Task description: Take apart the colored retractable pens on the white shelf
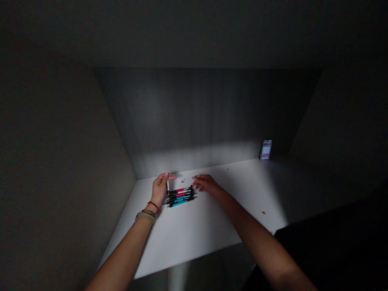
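In the head view, my left hand (160, 190) was at the lower centre of the frame, its grip nearly closed and seemingly pinching the top of a thin white stick (168, 186). My right hand (207, 184), a little right of there, had its fingers curled by the right ends of the pens (182, 198); I could not tell whether that grip held one. The pens, black, red and teal, lay side by side below the frame's centre on the white surface (184, 238). I judged that I was arranging that row; handling it further called for light fingertips, so as not to roll its neighbours. A small dark bit (182, 182) lay just above the row, near both hands. A phone (266, 150) leaned at the right, well clear. My fingers partly hid the pens' ends.
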The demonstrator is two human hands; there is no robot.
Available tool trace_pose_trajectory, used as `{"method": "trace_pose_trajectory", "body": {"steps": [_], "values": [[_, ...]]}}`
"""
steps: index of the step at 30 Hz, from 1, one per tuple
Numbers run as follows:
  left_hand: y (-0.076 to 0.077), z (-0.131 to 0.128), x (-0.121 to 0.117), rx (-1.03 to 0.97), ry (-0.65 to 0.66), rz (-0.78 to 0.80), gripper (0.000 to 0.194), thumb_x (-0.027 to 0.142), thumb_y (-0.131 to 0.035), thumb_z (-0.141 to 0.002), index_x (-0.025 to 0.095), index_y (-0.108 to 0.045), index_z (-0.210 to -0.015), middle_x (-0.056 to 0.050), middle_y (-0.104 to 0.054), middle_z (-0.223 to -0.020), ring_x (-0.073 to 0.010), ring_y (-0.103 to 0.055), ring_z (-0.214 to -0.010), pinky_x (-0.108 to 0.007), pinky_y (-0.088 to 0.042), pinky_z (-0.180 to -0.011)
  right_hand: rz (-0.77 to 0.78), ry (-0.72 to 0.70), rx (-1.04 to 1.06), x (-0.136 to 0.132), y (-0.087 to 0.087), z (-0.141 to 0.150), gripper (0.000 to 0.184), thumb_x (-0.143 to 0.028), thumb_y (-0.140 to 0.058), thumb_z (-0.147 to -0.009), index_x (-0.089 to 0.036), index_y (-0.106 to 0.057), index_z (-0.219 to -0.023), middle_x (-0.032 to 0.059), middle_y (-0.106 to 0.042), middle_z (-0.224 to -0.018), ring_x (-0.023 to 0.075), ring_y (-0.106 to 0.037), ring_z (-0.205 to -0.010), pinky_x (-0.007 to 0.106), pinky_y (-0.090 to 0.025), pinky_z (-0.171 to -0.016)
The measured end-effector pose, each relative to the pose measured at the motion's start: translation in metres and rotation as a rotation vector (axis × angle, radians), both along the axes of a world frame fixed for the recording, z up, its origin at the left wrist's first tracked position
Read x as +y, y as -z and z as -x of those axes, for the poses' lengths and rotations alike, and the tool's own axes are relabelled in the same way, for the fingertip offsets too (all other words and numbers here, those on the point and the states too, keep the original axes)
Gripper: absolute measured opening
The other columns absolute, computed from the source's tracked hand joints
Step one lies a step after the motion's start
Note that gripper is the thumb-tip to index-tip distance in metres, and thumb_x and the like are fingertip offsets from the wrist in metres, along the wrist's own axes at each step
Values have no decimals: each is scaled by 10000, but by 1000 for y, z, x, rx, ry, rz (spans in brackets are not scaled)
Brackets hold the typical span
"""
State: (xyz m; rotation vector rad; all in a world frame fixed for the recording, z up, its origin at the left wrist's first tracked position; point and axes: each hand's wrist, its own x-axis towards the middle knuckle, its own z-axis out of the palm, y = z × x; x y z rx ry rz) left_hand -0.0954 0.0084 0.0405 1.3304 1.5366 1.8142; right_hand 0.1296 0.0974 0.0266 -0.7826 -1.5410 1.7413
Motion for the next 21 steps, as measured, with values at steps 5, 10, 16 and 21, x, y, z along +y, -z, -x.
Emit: {"method": "trace_pose_trajectory", "body": {"steps": [5,10,16,21], "values": [[-4,1,0,-323,99,-9,431,530,-706,-776,144,-624,-950,-120,-730,-1073,-77,-559,-579,-190,-452,-528,-27,373,-43,8,4,-3,537,-368,-741,-748,-163,-520,-1192,63,-731,-834,120,-621,-536,208,-468,-446],[4,-7,3,-562,213,4,355,393,-780,-751,138,-596,-913,-140,-695,-1164,-93,-660,-742,-241,-568,-718,-297,277,-121,13,9,-1,309,-448,-651,-783,-155,-612,-874,4,-659,-683,73,-519,-407,170,-342,-340],[12,-31,2,-458,422,70,406,418,-719,-810,123,-623,-1072,-156,-623,-1294,-134,-693,-854,-333,-572,-878,-258,-137,-125,-8,4,10,446,-571,-557,-817,-140,-636,-903,22,-667,-704,81,-545,-413,174,-364,-340],[14,-37,-4,-54,438,130,515,451,-658,-837,131,-614,-1238,-117,-711,-1117,-192,-699,-881,-332,-581,-821,-267,-101,-52,-9,0,8,453,-602,-596,-787,-155,-587,-862,17,-669,-707,92,-574,-441,171,-382,-354]]}}
